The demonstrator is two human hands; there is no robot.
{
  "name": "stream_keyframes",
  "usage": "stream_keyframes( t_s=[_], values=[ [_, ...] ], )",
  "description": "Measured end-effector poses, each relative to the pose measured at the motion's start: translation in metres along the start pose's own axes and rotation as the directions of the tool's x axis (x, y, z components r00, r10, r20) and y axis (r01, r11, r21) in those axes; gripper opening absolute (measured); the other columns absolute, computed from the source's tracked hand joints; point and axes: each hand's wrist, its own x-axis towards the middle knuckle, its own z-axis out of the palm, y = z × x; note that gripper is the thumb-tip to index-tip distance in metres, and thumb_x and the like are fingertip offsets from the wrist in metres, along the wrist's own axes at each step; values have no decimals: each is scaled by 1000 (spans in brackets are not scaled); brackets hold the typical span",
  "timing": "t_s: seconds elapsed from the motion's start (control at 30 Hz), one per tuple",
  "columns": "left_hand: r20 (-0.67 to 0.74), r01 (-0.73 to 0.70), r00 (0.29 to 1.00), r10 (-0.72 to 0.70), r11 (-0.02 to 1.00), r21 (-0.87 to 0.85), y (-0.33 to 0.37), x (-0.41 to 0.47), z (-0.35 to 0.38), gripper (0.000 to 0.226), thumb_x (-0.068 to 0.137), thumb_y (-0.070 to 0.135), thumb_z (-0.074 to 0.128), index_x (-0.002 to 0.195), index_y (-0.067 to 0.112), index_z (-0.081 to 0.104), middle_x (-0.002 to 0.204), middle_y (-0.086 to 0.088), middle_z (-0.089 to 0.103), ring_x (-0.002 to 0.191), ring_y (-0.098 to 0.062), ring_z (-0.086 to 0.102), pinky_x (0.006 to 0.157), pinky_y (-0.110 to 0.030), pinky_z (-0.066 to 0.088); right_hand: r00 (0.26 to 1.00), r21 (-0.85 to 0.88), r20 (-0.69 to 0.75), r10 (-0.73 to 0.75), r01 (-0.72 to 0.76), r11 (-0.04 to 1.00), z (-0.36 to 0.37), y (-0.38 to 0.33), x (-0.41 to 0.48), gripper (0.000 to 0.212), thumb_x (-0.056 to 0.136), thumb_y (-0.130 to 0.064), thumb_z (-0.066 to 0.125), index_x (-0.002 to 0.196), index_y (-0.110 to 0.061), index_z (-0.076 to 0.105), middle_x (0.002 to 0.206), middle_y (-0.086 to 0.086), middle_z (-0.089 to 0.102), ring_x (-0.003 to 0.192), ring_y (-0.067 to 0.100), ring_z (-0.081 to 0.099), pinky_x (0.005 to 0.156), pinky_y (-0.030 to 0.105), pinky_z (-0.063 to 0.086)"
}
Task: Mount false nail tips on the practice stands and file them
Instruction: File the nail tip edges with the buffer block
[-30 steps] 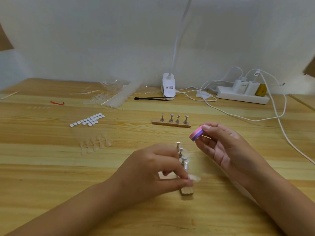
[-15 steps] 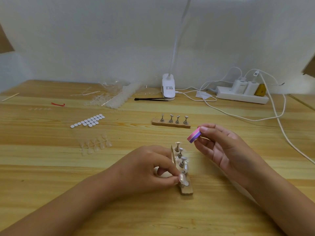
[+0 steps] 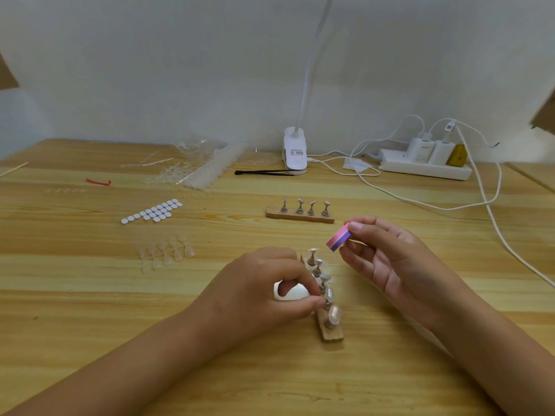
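A wooden practice stand [image 3: 330, 333] with several metal pegs lies end-on in front of me; clear nail tips sit on its pegs, the nearest tip [image 3: 334, 314] facing up. My left hand [image 3: 258, 292] pinches a peg [image 3: 328, 298] in the row between thumb and forefinger. My right hand [image 3: 387, 262] holds a pink and purple buffer block [image 3: 338, 241] by its end, raised above the far end of the stand. A second wooden stand [image 3: 300, 216] with bare pegs lies farther back.
A strip of clear nail tips [image 3: 166, 253] and a sheet of white adhesive dots [image 3: 153, 211] lie to the left. Behind are a pile of clear tips in plastic [image 3: 195, 169], black tweezers [image 3: 264, 172], a clip lamp [image 3: 295, 154], a power strip [image 3: 426, 166] and white cables [image 3: 492, 211].
My left hand set the nail tip it held onto the nearest peg, let it go, and moved its pinch to the peg behind. My right hand with the block barely moved.
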Motion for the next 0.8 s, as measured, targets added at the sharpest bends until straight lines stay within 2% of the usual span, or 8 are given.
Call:
stream_keyframes(
  t_s=[0.17,0.27,0.43,0.53,0.6,0.7,0.8],
  values=[
    [46,75,997,-69,988,-136,5,0,4,9,80,35,79,87,30,78,64,14,48,65,0,50,61,-9,32,1000,-9,14,0,0,1000,0,1,0,26,72,-15,70,96,-7,64,83,8,71,72,12,67,62,19,56],
    [79,189,981,-176,956,-222,6,0,7,11,77,37,81,85,32,77,64,14,49,61,-2,46,59,-14,33,1000,-12,10,4,-4,1000,-1,2,0,25,72,-16,71,95,-8,65,83,8,71,73,12,66,62,19,56],
    [55,321,947,-317,923,-215,11,-1,15,11,74,47,78,81,43,70,59,18,47,57,-1,43,59,-27,36,1000,-23,21,7,-6,1000,0,5,1,26,73,-16,71,97,-7,66,85,8,71,74,11,65,64,20,55],
    [68,386,922,-381,892,-235,13,1,17,10,75,46,78,76,46,68,55,18,47,54,0,41,56,-21,34,1000,5,-12,13,-13,1000,0,6,2,34,70,-14,73,103,-5,68,87,8,71,74,12,67,63,20,56],
    [99,437,898,-428,851,-291,14,3,15,11,75,43,81,71,42,71,51,17,46,50,0,40,51,-14,31,999,43,-33,17,-15,999,-1,5,3,38,68,-13,74,105,-5,71,89,10,71,75,12,67,63,20,56],
    [162,486,872,-461,785,-384,13,4,8,10,75,39,81,70,34,74,51,14,46,49,-1,39,50,-11,33,1000,89,-26,13,-11,996,-3,3,4,30,70,-12,72,98,-2,76,90,11,70,72,9,65,64,18,56],
    [120,452,877,-466,711,-539,14,4,-1,11,73,42,80,73,32,75,58,10,55,57,-2,49,56,-8,41,1000,147,-22,6,-3,989,-5,1,4,24,76,-12,69,98,-5,77,91,10,70,73,9,66,64,19,56]
  ],
)
